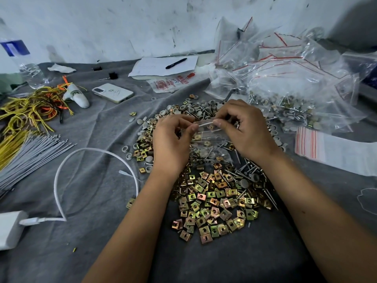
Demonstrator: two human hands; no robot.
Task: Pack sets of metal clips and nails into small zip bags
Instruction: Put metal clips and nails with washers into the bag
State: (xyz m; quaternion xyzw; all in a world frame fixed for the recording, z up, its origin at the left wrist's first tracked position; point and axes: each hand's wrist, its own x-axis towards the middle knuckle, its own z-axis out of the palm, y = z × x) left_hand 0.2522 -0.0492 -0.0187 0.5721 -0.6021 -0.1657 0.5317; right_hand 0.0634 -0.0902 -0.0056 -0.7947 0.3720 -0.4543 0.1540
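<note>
Head view, only one there was: the person sat w/ both forearms reaching out over a grey cloth spread on the counter, and between the hands hung a small zip bag, clear, held up just above the loose heap. Inside it I could make out nails and a few brass-coloured clips, so this set looked loaded already; judging by the pose, the step in hand was pressing the zip strip closed. Left hand pinched the bag's top edge at its left end, thumb and curled fingers clamped on the plastic; right hand pinched the same edge at the right end, thumb tip flat on the strip, other fingers curled behind. So both grips were closed on the bag, wrists slightly raised, knuckles toward me. As for progress: a big mound of filled bags w/ red zip lines sat at the far right, well apart from the hands, so plenty seemed done. But lots looked left, too. A wide spread of metal clips lay near the person under the wrists, loose nails beside the right forearm, grey caps beyond the hands, and a stack of empty bags waited at right. Off left, not part of the job as far as I could tell: a phone, yellow cords, a white cable.
</note>
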